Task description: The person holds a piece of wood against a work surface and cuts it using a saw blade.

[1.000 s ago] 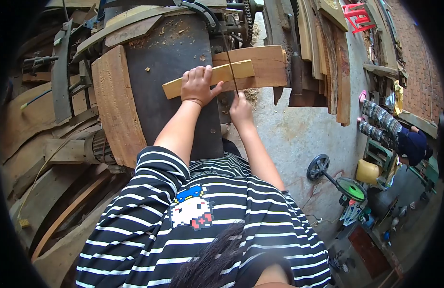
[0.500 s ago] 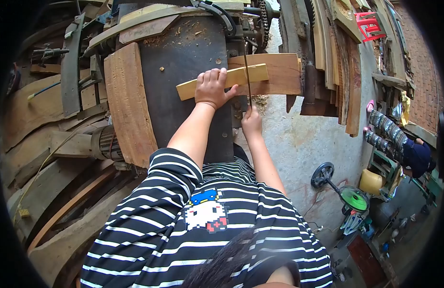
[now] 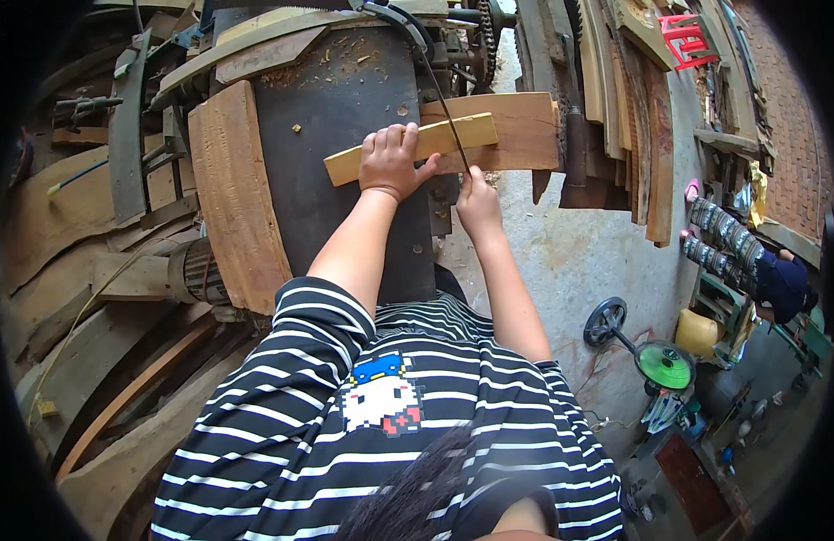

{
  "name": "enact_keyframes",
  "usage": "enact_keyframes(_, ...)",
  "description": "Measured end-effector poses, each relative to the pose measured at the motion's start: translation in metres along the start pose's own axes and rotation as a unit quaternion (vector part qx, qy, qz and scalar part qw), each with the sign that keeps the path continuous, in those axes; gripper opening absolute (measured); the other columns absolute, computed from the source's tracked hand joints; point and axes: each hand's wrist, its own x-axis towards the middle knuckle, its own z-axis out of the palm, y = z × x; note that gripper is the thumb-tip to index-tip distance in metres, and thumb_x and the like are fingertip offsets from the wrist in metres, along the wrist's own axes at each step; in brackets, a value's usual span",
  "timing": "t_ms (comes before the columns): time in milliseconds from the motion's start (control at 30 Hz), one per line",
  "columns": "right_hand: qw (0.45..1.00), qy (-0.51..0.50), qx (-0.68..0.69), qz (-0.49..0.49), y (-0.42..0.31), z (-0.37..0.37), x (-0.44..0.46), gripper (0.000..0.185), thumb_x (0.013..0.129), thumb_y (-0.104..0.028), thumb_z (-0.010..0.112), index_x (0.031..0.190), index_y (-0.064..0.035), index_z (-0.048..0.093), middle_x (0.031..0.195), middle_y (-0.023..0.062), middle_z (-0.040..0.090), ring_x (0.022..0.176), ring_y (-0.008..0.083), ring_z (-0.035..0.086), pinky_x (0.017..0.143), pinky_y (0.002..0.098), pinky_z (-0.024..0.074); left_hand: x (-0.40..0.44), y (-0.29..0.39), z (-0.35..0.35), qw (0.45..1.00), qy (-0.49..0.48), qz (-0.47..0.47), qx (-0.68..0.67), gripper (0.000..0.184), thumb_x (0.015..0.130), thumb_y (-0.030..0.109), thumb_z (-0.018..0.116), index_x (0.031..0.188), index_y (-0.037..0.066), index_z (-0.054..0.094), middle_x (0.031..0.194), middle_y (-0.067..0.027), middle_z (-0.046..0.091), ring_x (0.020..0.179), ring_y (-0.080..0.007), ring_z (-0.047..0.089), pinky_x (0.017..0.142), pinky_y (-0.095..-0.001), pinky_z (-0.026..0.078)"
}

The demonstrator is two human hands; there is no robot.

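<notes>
My left hand [image 3: 390, 164] presses down on a narrow yellowish wood strip [image 3: 345, 168], its fingers together over the far edge and its thumb out to the right. The strip lies slanted across a dark work surface [image 3: 345, 113], with its right part over a wider brown board [image 3: 525, 135]. Closed round the near end of a long thin dark blade [image 3: 449, 119], my right hand [image 3: 479, 206] is just below the strip. The blade crosses over the strip to the right of my left hand. Whether it touches the wood cannot be made out.
A thick board [image 3: 236, 198] lies along the left side of the work surface. Chain machinery [image 3: 485, 45] stands behind, beside stacked planks [image 3: 615, 108]. A green fan [image 3: 665, 364] is at lower right. Another person [image 3: 759, 261] is at far right.
My right hand has moved a little up towards the strip, and the blade now slants more to the upper left. My left hand stays on the strip. The whole view has shifted slightly.
</notes>
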Motion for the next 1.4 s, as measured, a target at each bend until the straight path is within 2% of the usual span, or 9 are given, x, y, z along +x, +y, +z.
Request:
enact_keyframes(100, 0.997, 0.035, 0.06, -0.038, 0.052, 0.018, -0.049, 0.017, 0.095, -0.013, 0.043, 0.098, -0.0025, 0.056, 0.076, 0.0317, 0.058, 0.075, 0.0513, 0.056, 0.061, 0.0562, 0.0439, -0.001, -0.002, 0.004, 1.0, 0.009, 0.004, -0.003, 0.056, 0.076, 0.055, 0.06, 0.113, 0.013, 0.055, 0.099, -0.0044, 0.054, 0.096, -0.0217, 0.054, 0.088, -0.0378, 0.039)
enact_keyframes(167, 0.997, -0.021, 0.02, 0.07, 0.082, 0.019, -0.097, 0.017, 0.094, -0.013, 0.043, 0.099, -0.0024, 0.056, 0.075, 0.0312, 0.058, 0.075, 0.0509, 0.057, 0.061, 0.056, 0.0438, -0.001, -0.001, 0.003, 1.0, 0.011, 0.004, -0.002, 0.056, 0.076, 0.055, 0.06, 0.113, 0.013, 0.055, 0.099, -0.0044, 0.054, 0.096, -0.0217, 0.054, 0.088, -0.0379, 0.039)
enact_keyframes(267, 0.996, -0.04, 0.044, 0.072, 0.087, 0.022, -0.106, 0.017, 0.094, -0.013, 0.044, 0.1, -0.0022, 0.055, 0.075, 0.0312, 0.058, 0.075, 0.0503, 0.057, 0.061, 0.0562, 0.0435, 0.0, -0.001, 0.002, 1.0, 0.007, 0.002, 0.007, 0.057, 0.075, 0.055, 0.061, 0.113, 0.013, 0.055, 0.099, -0.0043, 0.054, 0.096, -0.0216, 0.053, 0.088, -0.038, 0.039)
enact_keyframes(500, 0.999, 0.016, 0.044, 0.013, 0.006, 0.012, -0.013, 0.023, 0.093, -0.019, 0.046, 0.109, -0.0048, 0.056, 0.075, 0.0297, 0.061, 0.075, 0.05, 0.058, 0.062, 0.0573, 0.0453, -0.001, -0.001, 0.004, 1.0, 0.01, 0.009, 0.01, 0.058, 0.075, 0.055, 0.06, 0.113, 0.012, 0.054, 0.1, -0.0037, 0.055, 0.096, -0.0212, 0.053, 0.088, -0.0379, 0.038)
enact_keyframes(667, 0.994, -0.044, 0.025, 0.1, 0.105, 0.015, -0.115, 0.022, 0.093, -0.02, 0.045, 0.105, -0.0068, 0.057, 0.076, 0.0296, 0.061, 0.077, 0.0498, 0.058, 0.067, 0.0563, 0.0455, 0.0, 0.0, 0.005, 1.0, 0.012, 0.01, 0.011, 0.058, 0.075, 0.055, 0.06, 0.112, 0.011, 0.054, 0.101, -0.0041, 0.055, 0.096, -0.0217, 0.053, 0.088, -0.0379, 0.038)
enact_keyframes(967, 0.999, 0.002, 0.038, 0.027, -0.001, 0.002, -0.008, 0.022, 0.094, -0.022, 0.045, 0.106, -0.0081, 0.057, 0.077, 0.0285, 0.061, 0.077, 0.0481, 0.059, 0.066, 0.058, 0.045, -0.001, 0.0, 0.004, 0.999, 0.01, 0.018, 0.026, 0.06, 0.074, 0.056, 0.061, 0.112, 0.011, 0.054, 0.101, -0.0041, 0.055, 0.096, -0.0215, 0.053, 0.089, -0.0378, 0.038)
enact_keyframes(1133, 0.995, -0.021, 0.03, 0.095, 0.073, 0.021, -0.105, 0.023, 0.093, -0.016, 0.047, 0.109, -0.0034, 0.057, 0.075, 0.0312, 0.06, 0.076, 0.0489, 0.059, 0.065, 0.0563, 0.0457, -0.001, 0.0, 0.006, 1.0, 0.015, 0.019, 0.017, 0.06, 0.074, 0.055, 0.061, 0.112, 0.01, 0.053, 0.103, -0.005, 0.055, 0.096, -0.0222, 0.053, 0.088, -0.0376, 0.038)
enact_keyframes(1267, 0.997, -0.021, 0.032, 0.073, 0.087, 0.022, -0.109, 0.018, 0.093, -0.017, 0.047, 0.102, -0.0047, 0.056, 0.075, 0.031, 0.06, 0.076, 0.0494, 0.058, 0.064, 0.0573, 0.0448, 0.0, 0.0, 0.003, 1.0, 0.005, 0.016, 0.024, 0.06, 0.074, 0.056, 0.061, 0.112, 0.01, 0.054, 0.102, -0.0046, 0.055, 0.096, -0.0216, 0.053, 0.088, -0.0372, 0.038)
enact_keyframes(1400, 0.997, -0.011, 0.058, 0.045, 0.015, 0.005, -0.031, 0.019, 0.094, -0.023, 0.045, 0.096, -0.0056, 0.054, 0.075, 0.0304, 0.06, 0.075, 0.0496, 0.058, 0.064, 0.0588, 0.0445, 0.0, 0.002, 0.002, 1.0, 0.007, 0.011, 0.021, 0.057, 0.075, 0.054, 0.06, 0.112, 0.011, 0.053, 0.103, -0.0052, 0.055, 0.096, -0.0222, 0.054, 0.088, -0.0371, 0.038)
